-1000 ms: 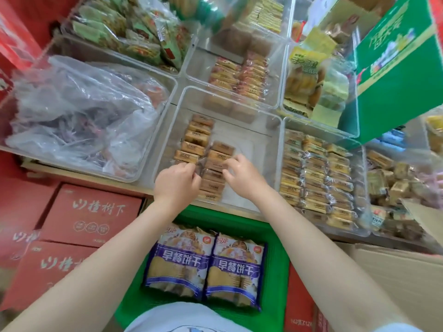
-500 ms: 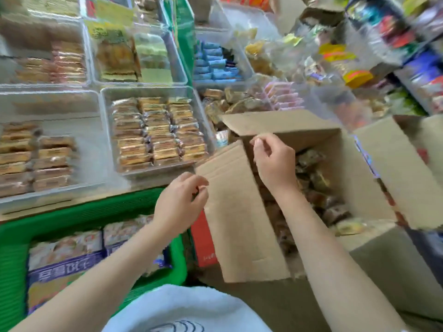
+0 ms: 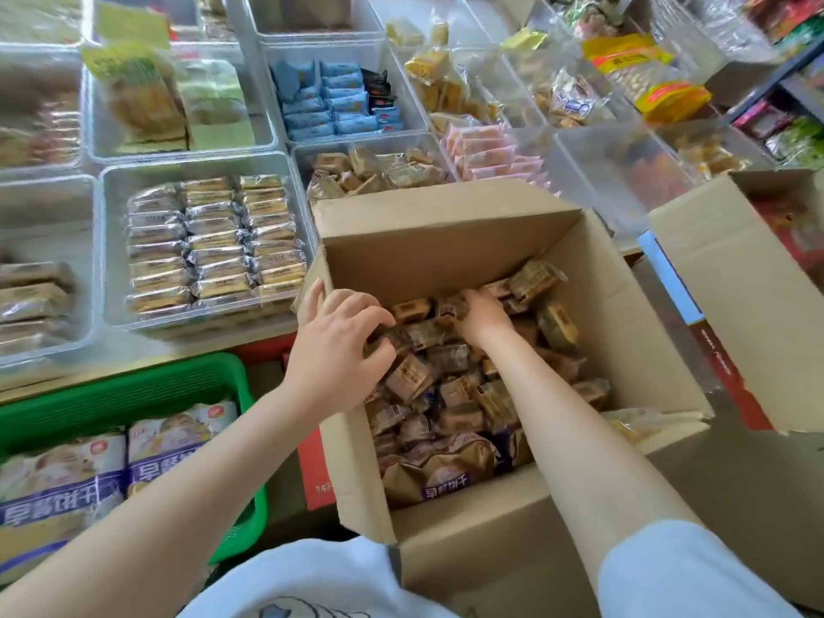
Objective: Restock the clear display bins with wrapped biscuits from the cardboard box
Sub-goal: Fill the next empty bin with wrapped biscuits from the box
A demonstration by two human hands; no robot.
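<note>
From the head camera, an open cardboard box (image 3: 450, 243) sits near and to the right, its flaps folded outward, and it is partly filled with a loose pile of wrapped biscuits (image 3: 450, 394). Both hands are down inside it. The left hand (image 3: 339, 350) is at the box's left wall with its fingers curled down onto the biscuits at the left of the pile; whether it really grips one I cannot tell. The right hand (image 3: 484, 316) is farther in, its fingers curled around a wrapped biscuit near the far side of the pile. To the left of the box stands a clear bin (image 3: 111, 180) holding neat rows of biscuits. A green basket (image 3: 133, 385) with large bags lies near left.
</note>
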